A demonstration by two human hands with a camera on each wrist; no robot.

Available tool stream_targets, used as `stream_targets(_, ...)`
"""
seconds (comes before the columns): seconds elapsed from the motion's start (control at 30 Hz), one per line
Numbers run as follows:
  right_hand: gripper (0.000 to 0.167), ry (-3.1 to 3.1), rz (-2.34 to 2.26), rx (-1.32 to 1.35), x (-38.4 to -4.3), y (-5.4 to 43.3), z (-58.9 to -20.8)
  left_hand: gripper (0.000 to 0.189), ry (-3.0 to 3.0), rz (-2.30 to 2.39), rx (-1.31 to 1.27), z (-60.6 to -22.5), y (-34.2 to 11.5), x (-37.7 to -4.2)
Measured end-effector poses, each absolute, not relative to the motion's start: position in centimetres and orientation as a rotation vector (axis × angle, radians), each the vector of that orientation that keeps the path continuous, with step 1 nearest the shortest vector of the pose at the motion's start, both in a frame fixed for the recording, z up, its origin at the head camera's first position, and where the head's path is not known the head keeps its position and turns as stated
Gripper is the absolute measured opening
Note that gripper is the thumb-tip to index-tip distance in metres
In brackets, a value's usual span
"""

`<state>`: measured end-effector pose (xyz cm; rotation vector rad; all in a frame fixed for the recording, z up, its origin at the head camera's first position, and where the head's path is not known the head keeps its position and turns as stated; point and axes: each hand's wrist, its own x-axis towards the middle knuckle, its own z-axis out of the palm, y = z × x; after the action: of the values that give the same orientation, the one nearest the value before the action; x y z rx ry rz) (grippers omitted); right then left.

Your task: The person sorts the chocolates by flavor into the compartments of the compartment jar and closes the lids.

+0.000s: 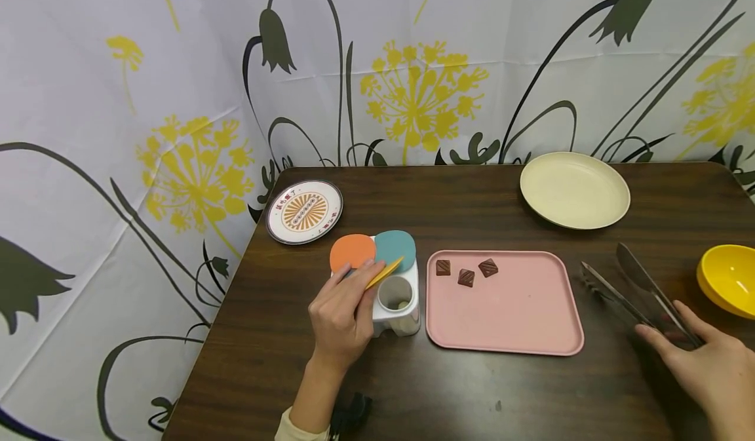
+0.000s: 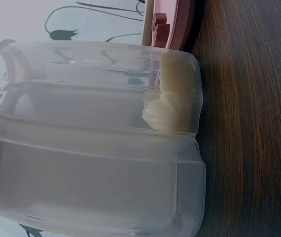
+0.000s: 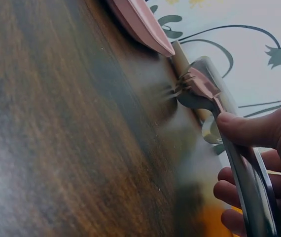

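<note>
My left hand holds the raised yellow lid of a white storage container. Beneath the lid, one round compartment is uncovered. Through the clear wall in the left wrist view, cream-coloured pieces show at the bottom. An orange lid and a teal lid lie flat over other compartments. On the right, my right hand grips metal tongs, their arms spread apart with nothing between the tips. One tip is fork-shaped, the other broad and flat.
Between the hands lies a pink tray with three brown chocolates near its far left corner. Behind it are a cream plate and a white patterned plate. Yellow bowls stand at the right edge.
</note>
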<state>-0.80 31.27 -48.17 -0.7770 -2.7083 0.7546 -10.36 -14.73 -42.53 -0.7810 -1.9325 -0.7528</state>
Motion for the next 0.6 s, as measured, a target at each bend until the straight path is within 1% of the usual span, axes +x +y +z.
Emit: stream_targets(0.6,0.088,-2.875,0.690,-0.838,-1.17,31.68,-47.85,0.028,-1.943,-0.760,-0.782,-42.60,-14.76,-10.43)
